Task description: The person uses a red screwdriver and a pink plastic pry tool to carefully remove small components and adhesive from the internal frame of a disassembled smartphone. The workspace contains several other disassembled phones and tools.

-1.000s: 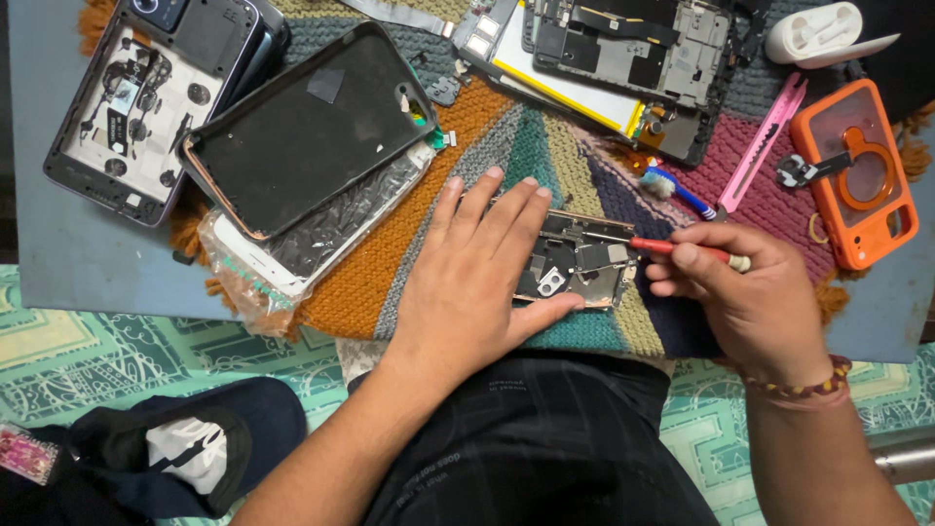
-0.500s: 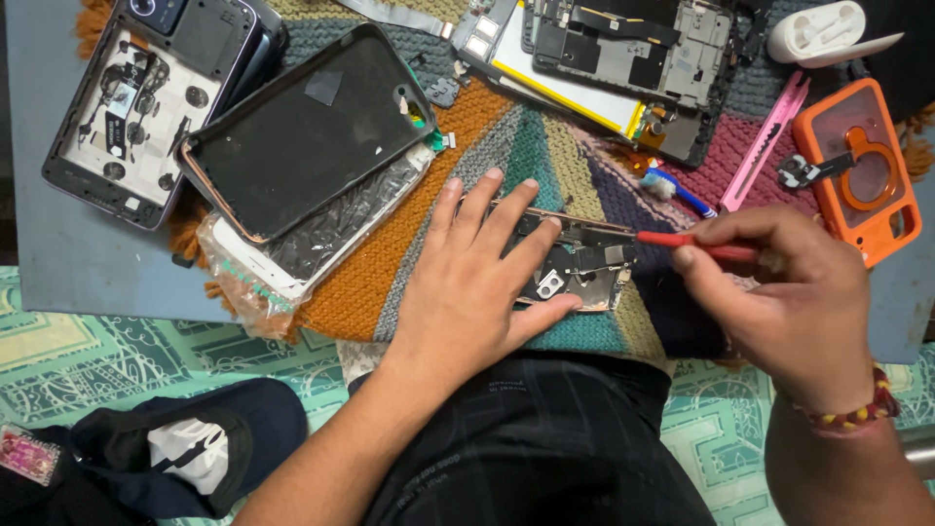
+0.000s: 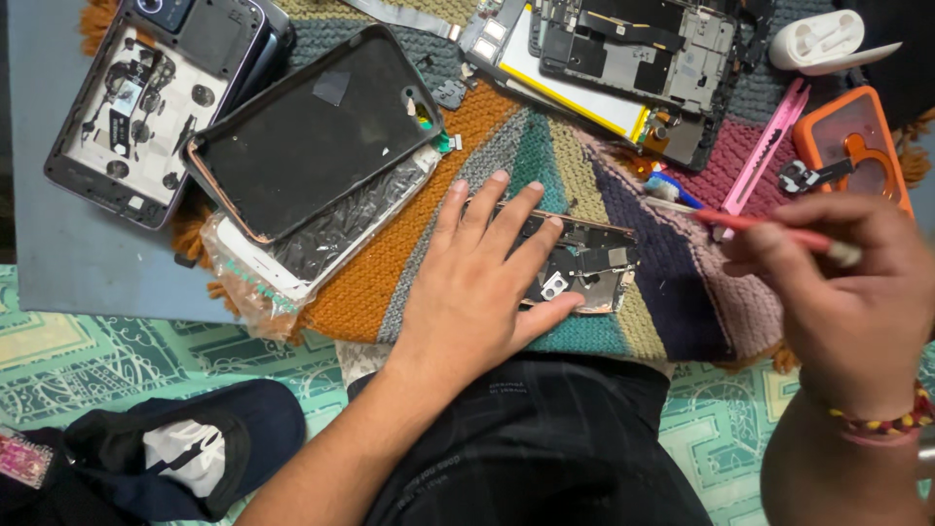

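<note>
At the far left I see an opened phone back housing (image 3: pixel 151 102) lying on the grey board (image 3: pixel 68 263), with a dark phone case (image 3: pixel 312 131) leaning over a phone wrapped in clear plastic (image 3: pixel 321 239) just beside it. My left hand (image 3: pixel 477 282) lies flat, fingers spread and released, pressing the stripped phone frame (image 3: pixel 584 265) down on the striped knitted mat (image 3: pixel 390 273); the frame sits near the mat's front edge, partly under my fingers. Above it rests a larger opened phone with a yellow-edged battery (image 3: pixel 604 68). Further right, my right hand (image 3: pixel 847 282) is clenched around a red-handled screwdriver (image 3: pixel 769 229), lifted clear of the frame, its tip near a blue toothbrush (image 3: pixel 672 190). An orange phone case (image 3: pixel 852 146) lies beyond.
</note>
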